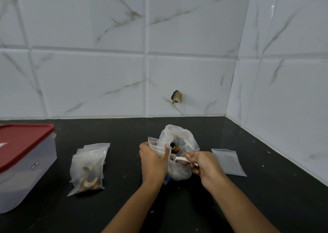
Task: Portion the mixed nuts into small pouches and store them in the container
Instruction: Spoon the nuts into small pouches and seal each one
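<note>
A thin plastic bag of mixed nuts [179,140] stands open in the middle of the black counter. My left hand [152,161] grips a small clear zip pouch [157,145] right in front of that bag. My right hand [204,165] pinches the handle of a white plastic spoon [179,159], whose bowl points toward the pouch and the bag's mouth. A stack of filled pouches [87,170] lies to the left. An empty pouch [228,161] lies flat to the right. The container [23,167], translucent with a red lid on it, sits at the far left.
White marble-look tiled walls [159,55] close off the back and the right side of the counter. A dark chipped spot [176,96] marks the back wall. Bare black counter [124,206] lies in front of the pouches and between my arms.
</note>
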The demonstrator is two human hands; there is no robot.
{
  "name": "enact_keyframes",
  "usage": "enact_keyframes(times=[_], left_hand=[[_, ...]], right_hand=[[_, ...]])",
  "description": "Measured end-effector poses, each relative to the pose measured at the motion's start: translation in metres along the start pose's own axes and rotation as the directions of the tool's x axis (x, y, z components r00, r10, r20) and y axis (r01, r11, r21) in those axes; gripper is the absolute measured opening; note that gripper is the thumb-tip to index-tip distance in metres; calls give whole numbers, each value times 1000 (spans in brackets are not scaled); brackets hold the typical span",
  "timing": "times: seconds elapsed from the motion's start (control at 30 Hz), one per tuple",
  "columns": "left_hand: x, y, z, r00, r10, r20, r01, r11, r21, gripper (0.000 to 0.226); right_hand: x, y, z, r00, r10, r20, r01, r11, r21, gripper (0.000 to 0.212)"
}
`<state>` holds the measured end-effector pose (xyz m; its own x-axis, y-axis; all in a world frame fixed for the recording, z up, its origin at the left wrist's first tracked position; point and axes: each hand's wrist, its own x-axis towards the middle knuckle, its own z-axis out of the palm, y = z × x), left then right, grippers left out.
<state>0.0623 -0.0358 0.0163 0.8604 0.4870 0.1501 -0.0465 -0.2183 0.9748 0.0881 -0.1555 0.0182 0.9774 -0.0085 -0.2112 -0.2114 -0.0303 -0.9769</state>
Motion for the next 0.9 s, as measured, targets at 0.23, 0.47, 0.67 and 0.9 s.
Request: enact_keyframes(times=[0.23,0.47,0.67,0.9], left_hand=[[0,-1,0,998,-5,60,2,999,43,54],[7,-3,-3,985,-60,164,56,998,26,49],[18,-7,-12,970,24,241,-57,989,133,62],[23,3,-20,928,199,314,-266,945,189,59]], right_hand=[[-1,-1,-2,999,-30,-12,30,1000,7,24],[7,-4,-13,997,69,28,-72,985,156,28],[1,-11,-18,996,85,27,-88,977,195,26],[-3,-17,-27,998,-35,-54,43,987,157,24]])
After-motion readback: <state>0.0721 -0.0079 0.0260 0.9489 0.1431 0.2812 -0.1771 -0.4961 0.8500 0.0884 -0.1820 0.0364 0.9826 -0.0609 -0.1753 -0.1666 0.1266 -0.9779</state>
